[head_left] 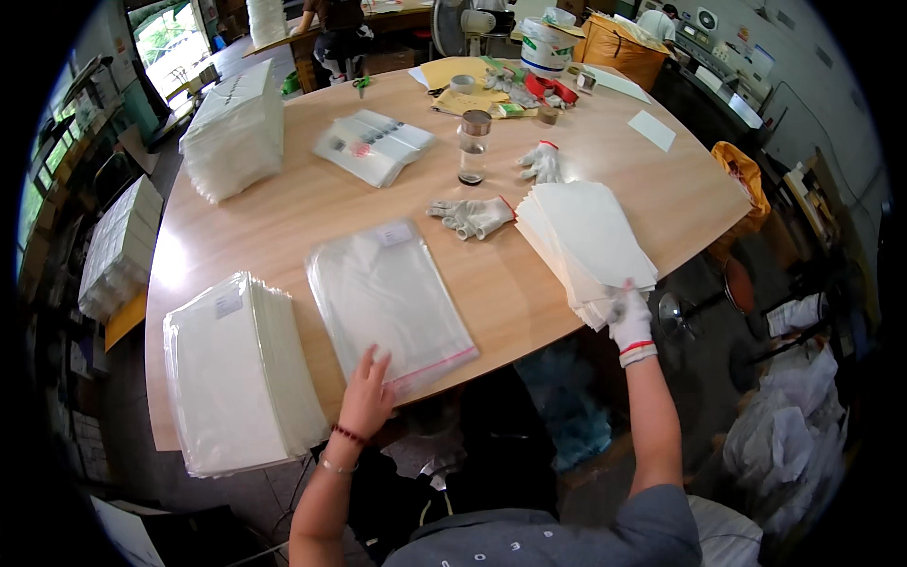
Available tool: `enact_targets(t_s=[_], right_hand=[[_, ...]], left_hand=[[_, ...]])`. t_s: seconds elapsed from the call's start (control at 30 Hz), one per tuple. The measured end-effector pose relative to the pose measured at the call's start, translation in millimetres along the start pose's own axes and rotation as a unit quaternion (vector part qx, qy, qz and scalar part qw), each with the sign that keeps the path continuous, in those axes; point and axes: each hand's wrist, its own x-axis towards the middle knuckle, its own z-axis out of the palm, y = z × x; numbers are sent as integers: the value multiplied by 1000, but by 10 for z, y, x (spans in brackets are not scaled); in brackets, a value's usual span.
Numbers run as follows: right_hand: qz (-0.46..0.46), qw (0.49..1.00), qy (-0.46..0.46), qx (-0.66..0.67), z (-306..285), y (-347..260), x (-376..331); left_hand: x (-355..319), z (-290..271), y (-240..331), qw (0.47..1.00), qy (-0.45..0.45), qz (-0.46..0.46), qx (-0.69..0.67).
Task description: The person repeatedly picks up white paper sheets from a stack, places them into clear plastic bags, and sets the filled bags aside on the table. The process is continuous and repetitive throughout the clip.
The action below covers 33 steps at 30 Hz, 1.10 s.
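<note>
My left hand is bare, with a dark red bead bracelet and a light bangle on the wrist. Its fingers are apart over the lower left edge of a pile of clear plastic bags, which have a pink strip along the near edge. A white glove with a red cuff covers my right hand, with bare fingertip showing. That hand pinches the near right corner of a fanned stack of white sheets. Left of the bags lies a thick stack of finished-looking wrapped white packs.
Two loose work gloves and a clear jar stand mid-table. Further back are printed bags, a tall wrapped stack, green scissors, tape, a white bucket and a fan. A stool stands right. Other people work beyond.
</note>
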Motion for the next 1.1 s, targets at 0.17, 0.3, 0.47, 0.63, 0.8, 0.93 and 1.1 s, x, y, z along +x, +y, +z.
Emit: enact_targets(t_s=[0.17,0.3,0.47,0.63,0.8,0.93,1.1], right_hand=[[11,999,44,-20,-64,-342,245],[-133,989,-15,-63,-11,-259,119],[-106,957,-177,-203,-148,21,-1093],[136,933,-310,-122,-356,586,-1766],[162,960,-217,-69,-234,861,-2123],[241,954,-172,44,-300,1093,-2224],[141,973,-171,-67,-49,1071,-2484]], left_hand=[[217,328,-135,968,-70,-55,236],[278,472,-450,957,-14,11,290],[361,476,-729,978,35,-22,207],[366,327,-709,991,23,-38,126],[177,411,-842,941,241,28,237],[144,37,-413,942,127,-307,-50],[29,74,-394,864,13,-292,-410]])
